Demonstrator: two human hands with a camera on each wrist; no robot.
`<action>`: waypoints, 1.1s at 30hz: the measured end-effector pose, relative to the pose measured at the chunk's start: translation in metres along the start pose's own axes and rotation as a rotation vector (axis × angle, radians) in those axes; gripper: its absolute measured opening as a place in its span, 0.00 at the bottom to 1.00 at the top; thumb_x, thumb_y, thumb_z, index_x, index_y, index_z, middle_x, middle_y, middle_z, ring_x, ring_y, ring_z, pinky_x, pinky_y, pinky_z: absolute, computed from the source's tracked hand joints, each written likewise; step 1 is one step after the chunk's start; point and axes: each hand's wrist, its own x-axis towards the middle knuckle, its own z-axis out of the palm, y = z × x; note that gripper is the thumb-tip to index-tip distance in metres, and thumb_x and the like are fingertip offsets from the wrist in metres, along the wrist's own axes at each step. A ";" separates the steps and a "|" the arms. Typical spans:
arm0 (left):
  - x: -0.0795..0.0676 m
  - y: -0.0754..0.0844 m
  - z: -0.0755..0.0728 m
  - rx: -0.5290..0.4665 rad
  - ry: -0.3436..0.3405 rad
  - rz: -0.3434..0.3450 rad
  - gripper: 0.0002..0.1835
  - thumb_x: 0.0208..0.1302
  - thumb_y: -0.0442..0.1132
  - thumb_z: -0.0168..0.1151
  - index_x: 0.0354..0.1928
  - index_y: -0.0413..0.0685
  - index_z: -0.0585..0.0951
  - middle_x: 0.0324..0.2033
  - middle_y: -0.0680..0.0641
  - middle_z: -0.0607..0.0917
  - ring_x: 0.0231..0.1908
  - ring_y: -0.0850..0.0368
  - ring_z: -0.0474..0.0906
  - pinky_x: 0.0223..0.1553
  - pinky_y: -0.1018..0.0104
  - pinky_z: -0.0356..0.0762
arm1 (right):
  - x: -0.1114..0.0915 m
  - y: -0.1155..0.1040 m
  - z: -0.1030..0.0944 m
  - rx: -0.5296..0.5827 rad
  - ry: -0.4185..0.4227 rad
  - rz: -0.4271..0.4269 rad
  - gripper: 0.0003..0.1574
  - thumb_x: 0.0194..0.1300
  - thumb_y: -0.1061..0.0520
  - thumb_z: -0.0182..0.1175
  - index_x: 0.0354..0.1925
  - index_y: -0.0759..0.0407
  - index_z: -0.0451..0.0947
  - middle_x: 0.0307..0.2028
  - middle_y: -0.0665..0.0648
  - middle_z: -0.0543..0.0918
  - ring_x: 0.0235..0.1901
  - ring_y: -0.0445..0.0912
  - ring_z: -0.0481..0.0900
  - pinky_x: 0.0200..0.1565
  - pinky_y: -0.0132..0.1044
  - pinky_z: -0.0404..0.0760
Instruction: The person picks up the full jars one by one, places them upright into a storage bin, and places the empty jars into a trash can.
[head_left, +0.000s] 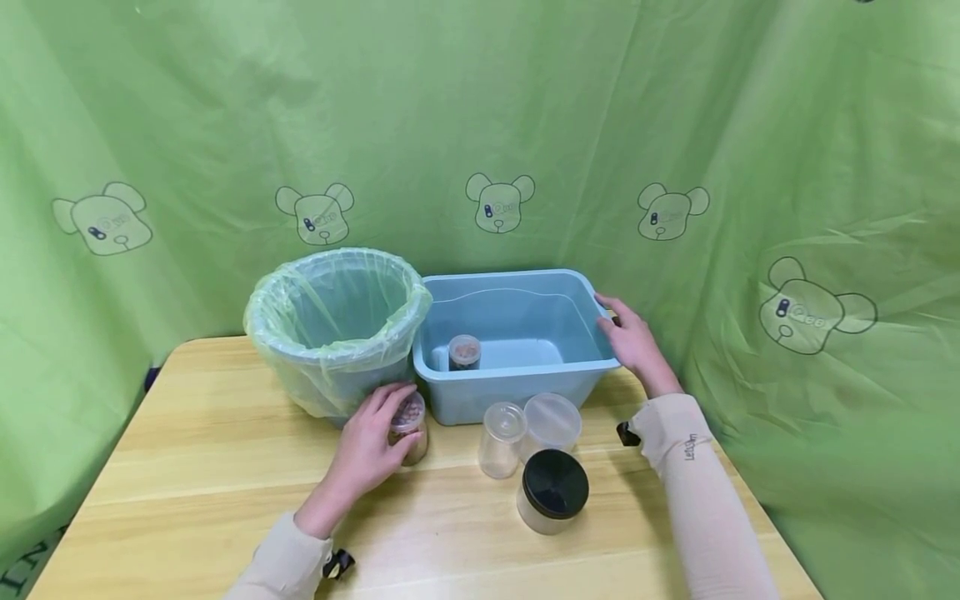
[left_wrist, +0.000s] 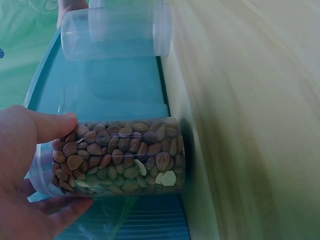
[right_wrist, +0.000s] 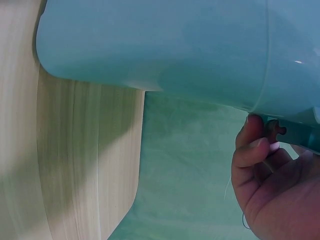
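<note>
My left hand (head_left: 369,442) grips a clear jar of brown kernels (head_left: 412,442) that stands on the table in front of the bin. In the left wrist view, thumb and fingers (left_wrist: 70,212) wrap the lid end of this jar (left_wrist: 120,157). At the right end of a blue plastic tub (head_left: 491,387), my right hand (head_left: 633,346) holds the rim. The right wrist view has its fingers (right_wrist: 247,155) curled under the rim of the tub (right_wrist: 150,45). Inside the tub, at its left, sits another small lidded jar (head_left: 464,353) with brown contents.
Left of the tub stands a bin (head_left: 337,354) lined with a thin green bag. In front of the tub are a clear empty jar (head_left: 502,442), a wider translucent container (head_left: 552,421) and a black-lidded jar (head_left: 555,487). A green curtain (head_left: 420,125) hangs behind the wooden table (head_left: 172,475).
</note>
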 end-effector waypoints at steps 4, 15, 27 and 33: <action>0.001 0.003 -0.005 -0.005 0.017 0.012 0.39 0.53 0.40 0.81 0.68 0.48 0.76 0.62 0.43 0.80 0.59 0.41 0.79 0.58 0.42 0.81 | 0.000 0.000 0.000 0.000 -0.002 0.001 0.36 0.83 0.46 0.42 0.82 0.47 0.53 0.74 0.74 0.65 0.63 0.71 0.74 0.61 0.66 0.76; 0.008 0.015 -0.027 -0.007 0.095 0.058 0.39 0.53 0.44 0.81 0.69 0.51 0.77 0.62 0.45 0.80 0.59 0.42 0.80 0.59 0.42 0.81 | 0.002 0.000 0.001 0.000 0.008 -0.019 0.35 0.82 0.48 0.43 0.82 0.49 0.54 0.73 0.74 0.66 0.63 0.70 0.74 0.62 0.66 0.75; 0.015 0.029 -0.045 -0.030 0.143 0.107 0.39 0.53 0.45 0.81 0.68 0.51 0.78 0.64 0.46 0.79 0.62 0.45 0.78 0.61 0.44 0.80 | 0.001 0.001 0.000 0.001 0.006 -0.017 0.35 0.82 0.49 0.42 0.82 0.49 0.54 0.74 0.74 0.66 0.65 0.70 0.72 0.64 0.67 0.73; 0.019 0.037 -0.050 -0.060 0.183 0.158 0.37 0.54 0.45 0.79 0.68 0.49 0.78 0.64 0.45 0.80 0.63 0.45 0.77 0.62 0.44 0.78 | 0.001 0.002 0.000 0.003 0.006 -0.018 0.35 0.82 0.48 0.43 0.82 0.49 0.54 0.73 0.74 0.66 0.65 0.70 0.73 0.63 0.67 0.73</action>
